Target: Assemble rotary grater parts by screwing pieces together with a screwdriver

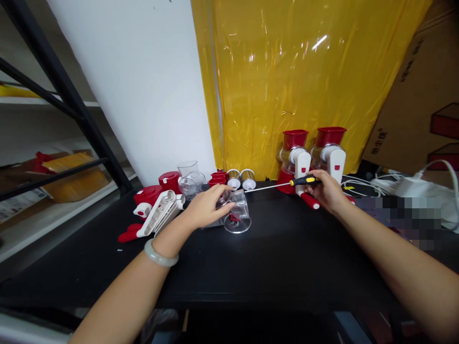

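My left hand (211, 204) is closed around a clear plastic grater body (241, 204), which lies on its side on the black table (279, 258). A small red piece (234, 218) shows at its round clear flange. In my right hand (324, 191) is a screwdriver (304, 181) with a black and yellow handle. Its long shaft points left, and the tip reaches the right edge of the clear body. Whether the tip touches a screw is too small to tell.
Two assembled red and white rotary graters (332, 153) stand at the back right. White crank handles (165, 210), red bases (148, 195), another clear body (189, 179), red parts (217, 177) and two metal drums (241, 179) sit left and behind. White cables (373, 184) lie right.
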A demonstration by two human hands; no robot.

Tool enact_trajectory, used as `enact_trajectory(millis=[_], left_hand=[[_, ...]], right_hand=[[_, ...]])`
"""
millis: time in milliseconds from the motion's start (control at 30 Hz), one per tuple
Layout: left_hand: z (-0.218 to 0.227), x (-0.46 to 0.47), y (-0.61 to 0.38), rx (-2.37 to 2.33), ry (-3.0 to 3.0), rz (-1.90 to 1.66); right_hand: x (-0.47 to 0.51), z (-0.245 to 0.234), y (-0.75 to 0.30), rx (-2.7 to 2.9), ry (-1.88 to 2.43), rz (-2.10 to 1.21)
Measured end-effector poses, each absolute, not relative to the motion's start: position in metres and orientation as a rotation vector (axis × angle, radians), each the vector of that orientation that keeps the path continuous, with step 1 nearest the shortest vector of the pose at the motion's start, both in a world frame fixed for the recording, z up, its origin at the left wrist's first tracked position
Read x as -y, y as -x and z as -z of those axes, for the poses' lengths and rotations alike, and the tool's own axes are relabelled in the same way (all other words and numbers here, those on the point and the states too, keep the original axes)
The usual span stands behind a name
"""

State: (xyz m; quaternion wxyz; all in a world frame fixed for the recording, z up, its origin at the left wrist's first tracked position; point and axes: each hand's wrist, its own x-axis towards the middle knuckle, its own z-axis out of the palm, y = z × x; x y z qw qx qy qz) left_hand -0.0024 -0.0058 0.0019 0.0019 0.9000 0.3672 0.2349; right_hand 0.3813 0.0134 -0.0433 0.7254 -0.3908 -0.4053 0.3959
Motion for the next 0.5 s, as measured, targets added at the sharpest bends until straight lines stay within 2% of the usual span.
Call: enact_trajectory(millis=[400, 500], left_hand=[[-0.0027, 0.0081, 0.0005, -1.167, -2.818, -0.729], [-0.0023, 0.0081, 0.0005, -1.171, -2.815, -0.730]], right_hand=[[-0.0156, 0.0459, -0.3836, 0.973, 1.006, -0.743], [-0.0155, 0.0454, -0.3824, 0.900, 0.998, -0.794]])
